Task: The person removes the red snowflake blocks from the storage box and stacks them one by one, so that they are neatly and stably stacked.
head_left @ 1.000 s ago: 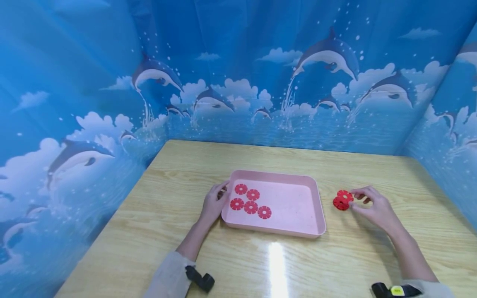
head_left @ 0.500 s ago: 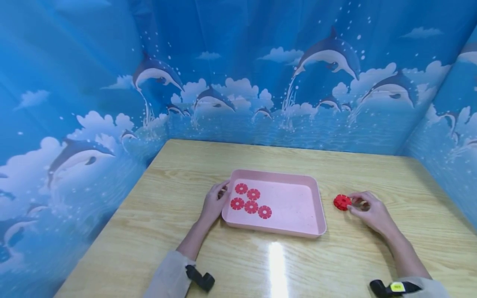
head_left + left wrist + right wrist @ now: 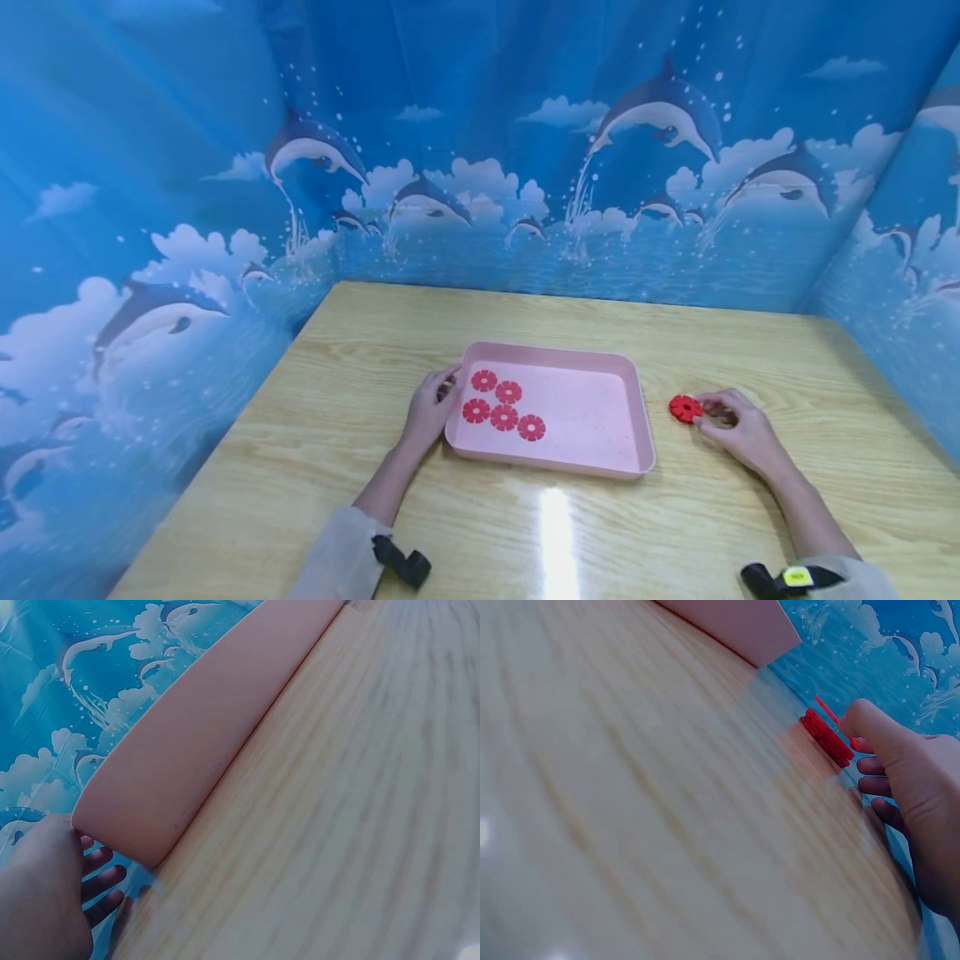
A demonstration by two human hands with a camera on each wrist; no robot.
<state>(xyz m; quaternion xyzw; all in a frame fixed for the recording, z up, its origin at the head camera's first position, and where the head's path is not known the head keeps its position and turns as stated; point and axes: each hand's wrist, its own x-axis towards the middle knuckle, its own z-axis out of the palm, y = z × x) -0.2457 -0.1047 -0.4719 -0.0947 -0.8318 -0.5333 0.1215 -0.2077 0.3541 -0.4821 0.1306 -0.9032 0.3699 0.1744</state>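
A shallow pink tray (image 3: 600, 417) lies on the table, several red notched discs (image 3: 504, 417) flat in its left part. At its left end my left hand (image 3: 431, 410) holds the rim; in the left wrist view the left hand (image 3: 45, 889) is at the tray's corner, fingers outside the wall. To the right of the tray, my right hand (image 3: 742, 425) pinches a red notched disc between thumb and finger. The right wrist view shows this thin disc (image 3: 825, 707) tilted over a small stack of red discs (image 3: 826, 738), beside the right hand (image 3: 922, 780).
The light wooden table (image 3: 360, 333) reaches back to a blue dolphin-print curtain (image 3: 480, 150). Dark wrist straps with small cameras (image 3: 401, 562) sit on both sleeves. A bright light reflection lies on the table in front of the tray.
The right hand has come down and slightly toward me with its disc, which now overlaps the stack instead of showing behind it. The left hand and tray stay put.
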